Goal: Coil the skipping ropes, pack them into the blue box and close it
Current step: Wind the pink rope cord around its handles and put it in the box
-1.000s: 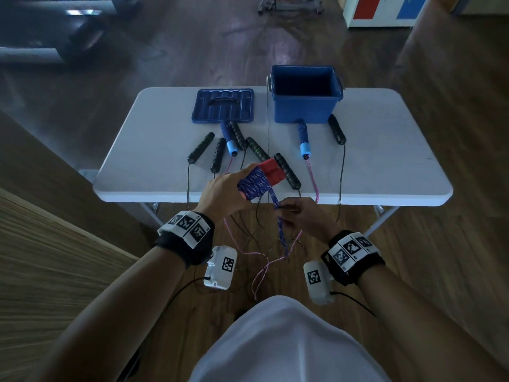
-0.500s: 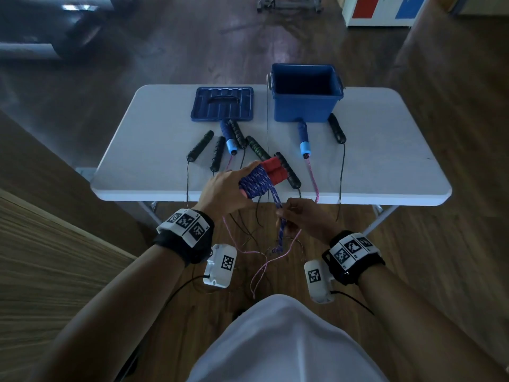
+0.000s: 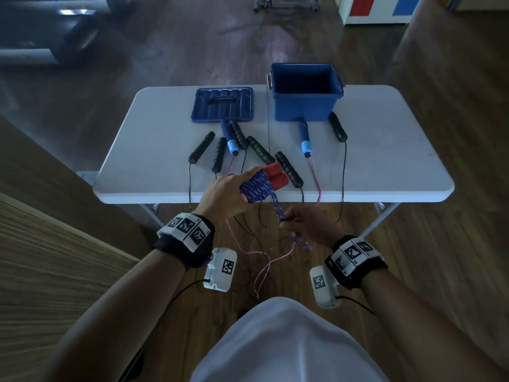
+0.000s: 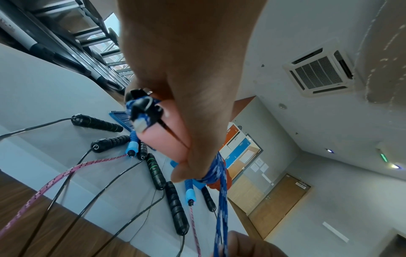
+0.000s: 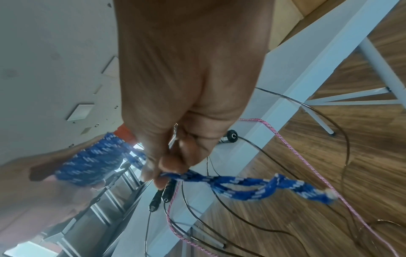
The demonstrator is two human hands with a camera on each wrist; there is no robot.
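Head | left hand (image 3: 223, 194) grips coiled blue rope (image 3: 256, 189) (red handles) | right hand (image 3: 309, 226) pinches tail — black ropes (image 3: 288, 169) beside

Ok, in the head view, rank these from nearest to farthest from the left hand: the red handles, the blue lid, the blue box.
Measured from the left hand:
1. Red handles: held in that hand, wrapped with blue rope.
2. Blue lid: flat on the table, straight beyond the hand.
3. Blue box: open, at the far edge, off to the right.
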